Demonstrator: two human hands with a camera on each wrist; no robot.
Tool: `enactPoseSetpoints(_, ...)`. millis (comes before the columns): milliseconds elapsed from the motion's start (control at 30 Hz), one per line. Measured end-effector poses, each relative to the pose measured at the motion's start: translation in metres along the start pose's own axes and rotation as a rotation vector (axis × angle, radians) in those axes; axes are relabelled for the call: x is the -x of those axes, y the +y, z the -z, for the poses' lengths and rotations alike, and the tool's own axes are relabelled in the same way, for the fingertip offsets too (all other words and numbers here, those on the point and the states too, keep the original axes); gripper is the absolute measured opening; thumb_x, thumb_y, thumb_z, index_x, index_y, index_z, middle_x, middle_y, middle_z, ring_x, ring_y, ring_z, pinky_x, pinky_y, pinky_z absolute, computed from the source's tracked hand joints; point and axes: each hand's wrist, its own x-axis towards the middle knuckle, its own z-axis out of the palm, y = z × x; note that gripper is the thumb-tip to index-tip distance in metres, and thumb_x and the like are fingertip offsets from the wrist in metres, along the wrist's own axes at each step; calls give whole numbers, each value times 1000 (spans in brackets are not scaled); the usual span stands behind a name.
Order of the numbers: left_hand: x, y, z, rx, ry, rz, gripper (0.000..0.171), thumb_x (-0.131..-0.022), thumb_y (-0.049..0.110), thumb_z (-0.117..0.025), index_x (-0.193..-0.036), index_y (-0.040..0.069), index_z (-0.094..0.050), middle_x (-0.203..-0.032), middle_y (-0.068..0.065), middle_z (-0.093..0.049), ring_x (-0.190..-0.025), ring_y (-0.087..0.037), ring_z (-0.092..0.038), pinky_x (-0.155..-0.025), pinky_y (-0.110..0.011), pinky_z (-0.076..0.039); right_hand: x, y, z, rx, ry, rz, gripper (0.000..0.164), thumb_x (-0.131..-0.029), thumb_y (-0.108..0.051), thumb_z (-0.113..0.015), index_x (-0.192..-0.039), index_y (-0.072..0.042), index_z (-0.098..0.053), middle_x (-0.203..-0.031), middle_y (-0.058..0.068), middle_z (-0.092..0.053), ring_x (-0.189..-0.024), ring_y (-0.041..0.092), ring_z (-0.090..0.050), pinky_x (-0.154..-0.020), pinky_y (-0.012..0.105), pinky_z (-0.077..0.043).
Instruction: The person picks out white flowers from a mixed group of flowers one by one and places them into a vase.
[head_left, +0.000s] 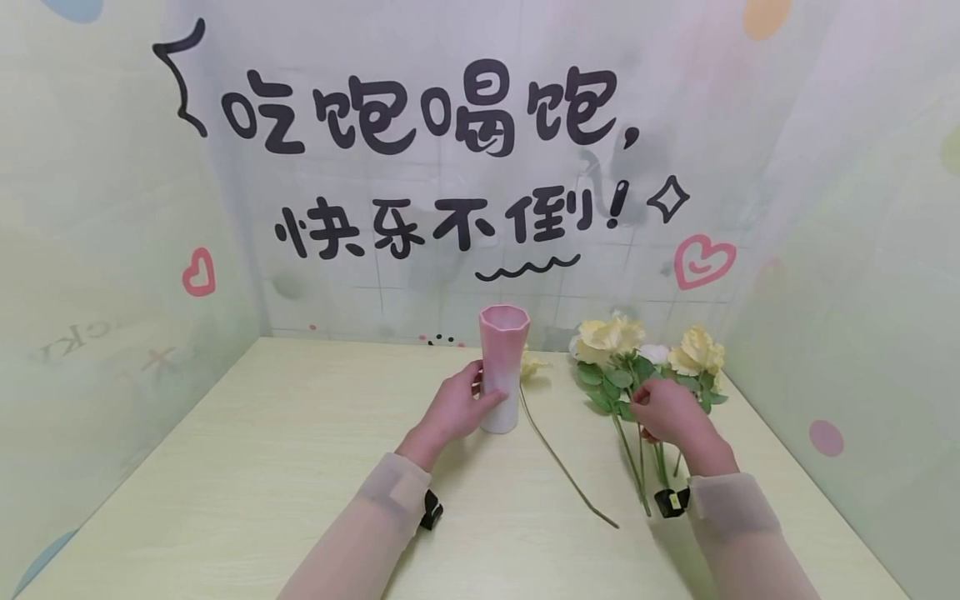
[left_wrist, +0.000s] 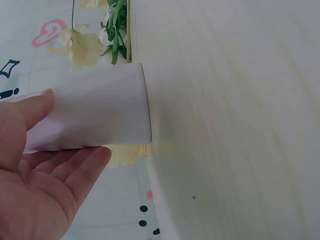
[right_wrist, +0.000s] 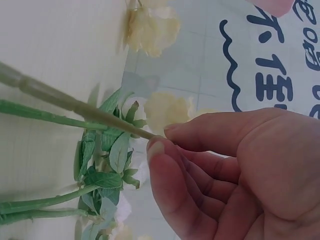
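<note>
A tall vase [head_left: 502, 354], pink at the top and fading to white, stands upright on the table. My left hand [head_left: 456, 408] holds it low on its side, with thumb [left_wrist: 37, 111] and fingers on opposite sides in the left wrist view. To the right, my right hand [head_left: 675, 415] pinches a thin brownish flower stem [right_wrist: 75, 106] between thumb and fingertips. Around that hand lie artificial yellow flowers [head_left: 611, 335] with green leaves [head_left: 600, 385] and green stems [right_wrist: 45, 200]. The right hand partly hides the bunch.
A separate yellow flower [head_left: 534, 365] lies behind the vase, its long bare stem [head_left: 562, 467] running toward the table's front. The pale wooden table [head_left: 300, 467] is enclosed by printed curtain walls [head_left: 435, 42] at the back and both sides.
</note>
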Motion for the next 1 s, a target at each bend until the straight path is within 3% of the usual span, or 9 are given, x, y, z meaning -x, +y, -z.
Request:
enactPoseSetpoints(233,0,0,0,-2,-3,4,62,-97,26,-67,-147,1,-39,-140,-15,-50,-120,-27,-52,-98,-45,-50,-5,-3,-10,-4,10,43,22,-98,-9,-55,-113,7,-60,-77,10,-63,-56,15,-60,-55,31,-59)
enactPoseSetpoints(667,0,1,0,10,-3,15,63,-97,26,-68,-147,1,-39,-140,-15,-50,-120,-27,-52,-99,-45,-49,-6,-13,-25,63,-15,71,19,-99,-11,-56,-111,4,-59,-61,4,-61,-52,17,-60,-50,30,-52)
enactPoseSetpoints(1000,-1,0,0,1,-2,27,63,-97,27,-68,-147,2,-39,-140,-15,-50,-120,-27,-52,-98,-45,-50,-8,-21,-40,54,-17,94,18,-99,-12,-59,-111,1,-60,-73,7,-65,-53,15,-60,-48,28,-53)
